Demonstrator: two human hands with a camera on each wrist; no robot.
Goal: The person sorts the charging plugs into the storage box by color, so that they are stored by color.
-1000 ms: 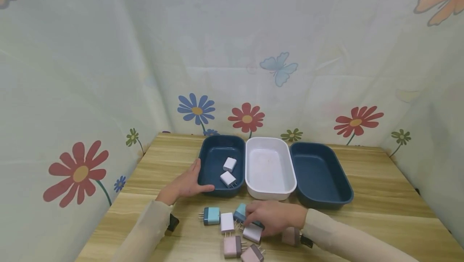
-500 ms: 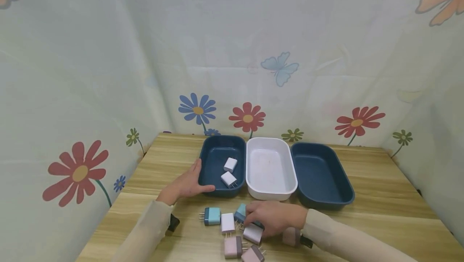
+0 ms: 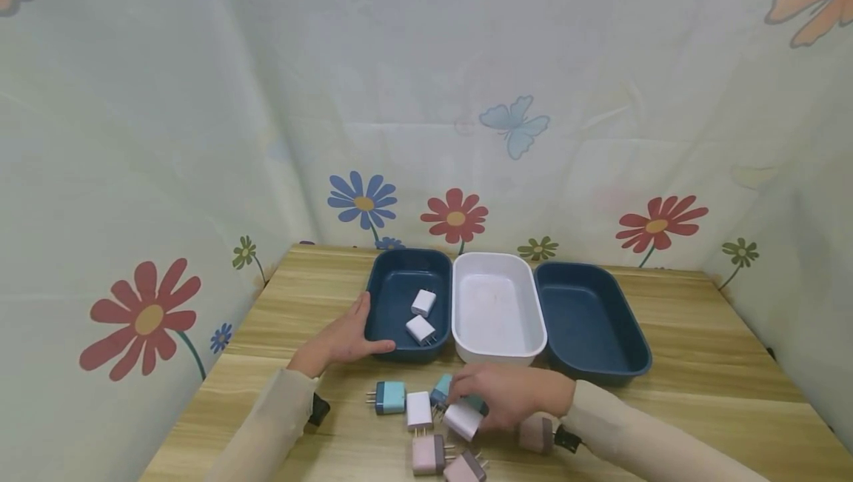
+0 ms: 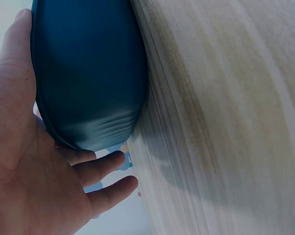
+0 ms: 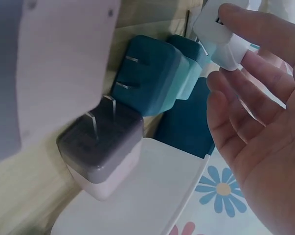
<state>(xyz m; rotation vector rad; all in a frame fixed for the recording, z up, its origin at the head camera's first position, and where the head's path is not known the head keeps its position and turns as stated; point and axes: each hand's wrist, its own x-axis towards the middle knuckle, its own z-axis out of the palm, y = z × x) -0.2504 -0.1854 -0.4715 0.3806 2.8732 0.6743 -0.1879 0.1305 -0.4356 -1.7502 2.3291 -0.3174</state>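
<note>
My left hand (image 3: 340,334) rests at the left blue tray (image 3: 393,304), thumb along its near rim and fingers spread against its outer side. Two white charger plugs (image 3: 420,329) lie in that tray. My right hand (image 3: 513,393) pinches another white charger plug (image 3: 463,420) between thumb and fingers, tilted just over the pile. In the right wrist view the held white plug (image 5: 211,27) shows at the fingertips. Close around that hand lie a teal plug (image 3: 441,389), a white plug (image 3: 419,410) and a pink plug (image 3: 535,434); another teal one is partly hidden behind the fingers.
A white tray (image 3: 498,312) stands in the middle and a second blue tray (image 3: 589,319) to its right, both with bare bottoms. A teal plug (image 3: 389,397) and two pink plugs (image 3: 426,454) lie near the front on the wooden table (image 3: 720,378). A flowered curtain (image 3: 426,97) hangs behind.
My right hand has risen slightly, and the white charger plug in its fingers has tilted and come up with it. The left hand and the trays have stayed in place.
</note>
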